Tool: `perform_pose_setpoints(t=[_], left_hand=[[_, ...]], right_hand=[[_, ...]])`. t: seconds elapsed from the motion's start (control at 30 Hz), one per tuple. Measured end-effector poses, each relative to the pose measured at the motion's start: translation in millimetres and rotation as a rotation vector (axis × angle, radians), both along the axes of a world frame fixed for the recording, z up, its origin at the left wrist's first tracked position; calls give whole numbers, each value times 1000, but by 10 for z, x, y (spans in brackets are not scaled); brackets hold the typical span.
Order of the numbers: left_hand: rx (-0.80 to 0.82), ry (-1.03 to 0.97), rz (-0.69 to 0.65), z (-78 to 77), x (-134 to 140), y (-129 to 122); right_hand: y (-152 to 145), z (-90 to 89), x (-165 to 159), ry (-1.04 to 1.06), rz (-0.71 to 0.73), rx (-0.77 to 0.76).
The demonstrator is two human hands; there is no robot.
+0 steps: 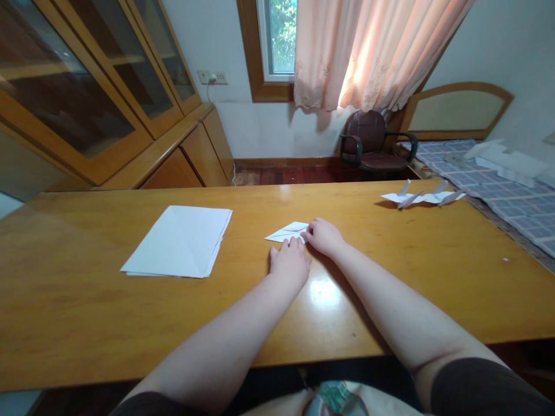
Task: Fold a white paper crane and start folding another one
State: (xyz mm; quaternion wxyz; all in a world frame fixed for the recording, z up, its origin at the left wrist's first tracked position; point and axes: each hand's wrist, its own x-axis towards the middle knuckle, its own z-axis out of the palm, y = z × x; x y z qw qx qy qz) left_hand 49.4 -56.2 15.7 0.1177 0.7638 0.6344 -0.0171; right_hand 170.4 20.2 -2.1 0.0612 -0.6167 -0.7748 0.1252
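Observation:
A small piece of white folded paper lies on the wooden table, its pointed end toward the left and fold lines along its top. My left hand rests at its near edge, fingertips on the paper and thumb held apart. At the paper's right end, my right hand is closed with thumb and fingers on that end, which they partly hide. Left of both hands is a stack of white paper sheets, with a diagonal crease across the top one.
Folded white paper figures stand at the table's far right. Beyond the wooden table are an office chair, a glass-fronted cabinet and a bed bearing white paper pieces. A tiny white scrap lies near the right edge.

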Motion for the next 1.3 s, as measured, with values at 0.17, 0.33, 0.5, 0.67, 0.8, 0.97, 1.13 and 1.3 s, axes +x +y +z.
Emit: perform_pose_setpoints(t=[0.17,0.33,0.5,0.67,0.8,0.97,1.13,1.3], left_hand=[[4,2,33,22,-7,8],[45,51,31,24,-35,12],[68,139,53,55,-51,12],[104,114,59,28,-20,29],[125,52,68,1,-8,38],[136,36,36,-42,-15,31],[167,42,-14,-146,-19,48],[138,45,-40,-128,-54,67]], right_hand=[[-1,7,-1,-11,9,-8],[-6,23,-9,-13,0,-16],[-7,27,-12,11,-2,-18],[-3,19,-6,23,8,-6],[-3,15,-7,22,4,-5],[-1,12,-15,6,7,-10],[2,8,-25,-53,25,-11],[-3,6,-31,-64,28,2]])
